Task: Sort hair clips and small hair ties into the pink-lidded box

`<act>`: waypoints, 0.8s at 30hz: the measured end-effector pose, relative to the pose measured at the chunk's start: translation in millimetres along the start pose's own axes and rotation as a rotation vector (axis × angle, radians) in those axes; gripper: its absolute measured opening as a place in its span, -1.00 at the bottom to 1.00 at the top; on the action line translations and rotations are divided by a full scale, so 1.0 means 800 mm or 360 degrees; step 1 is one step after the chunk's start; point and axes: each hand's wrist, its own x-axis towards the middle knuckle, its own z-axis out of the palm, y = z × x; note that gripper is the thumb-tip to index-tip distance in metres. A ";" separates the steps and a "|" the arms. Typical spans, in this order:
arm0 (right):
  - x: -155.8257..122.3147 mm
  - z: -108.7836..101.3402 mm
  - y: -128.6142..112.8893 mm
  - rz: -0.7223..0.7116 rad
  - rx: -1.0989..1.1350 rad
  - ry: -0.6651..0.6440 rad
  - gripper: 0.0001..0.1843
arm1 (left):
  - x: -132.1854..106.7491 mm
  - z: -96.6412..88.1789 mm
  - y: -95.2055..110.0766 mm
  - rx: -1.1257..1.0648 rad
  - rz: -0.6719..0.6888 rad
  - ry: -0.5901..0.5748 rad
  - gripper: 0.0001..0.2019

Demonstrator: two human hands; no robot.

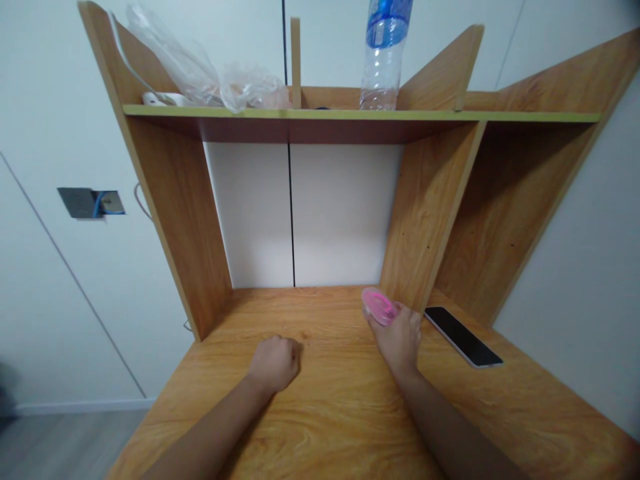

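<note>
My right hand (399, 339) rests on the wooden desk (320, 407) and grips a small round pink object (379, 305), perhaps a compact or lid, close to the desk's inner upright panel. My left hand (275, 361) lies on the desk's middle as a closed fist, and I see nothing in it. A black phone (463, 335) lies flat on the desk just right of my right hand.
A shelf (350, 115) above the desk carries a clear water bottle (384, 57) with a blue label, crumpled plastic bags (220, 77) and a white item at left. Wooden side panels enclose the desk niche. A wall socket (90, 202) is at left.
</note>
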 end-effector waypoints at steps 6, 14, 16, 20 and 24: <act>0.003 0.009 0.008 0.0210 -0.0068 0.0255 -0.10 | 0.020 -0.005 0.003 0.0097 0.0048 -0.0021 -0.61; 0.008 0.007 0.007 0.0314 -0.0066 0.0404 0.05 | 0.020 0.000 -0.004 0.0095 0.0028 -0.0049 -0.65; 0.009 -0.001 -0.008 0.0251 -0.0014 0.0420 0.06 | 0.021 0.001 -0.004 0.0094 0.0029 -0.0045 -0.65; -0.008 -0.037 -0.048 -0.0139 0.0525 0.0424 -0.18 | 0.023 -0.001 -0.005 0.0093 0.0066 -0.0047 -0.61; -0.064 -0.090 -0.054 -0.0867 0.0860 -0.0263 -0.33 | 0.028 0.000 -0.007 0.0092 0.0143 -0.0080 -0.62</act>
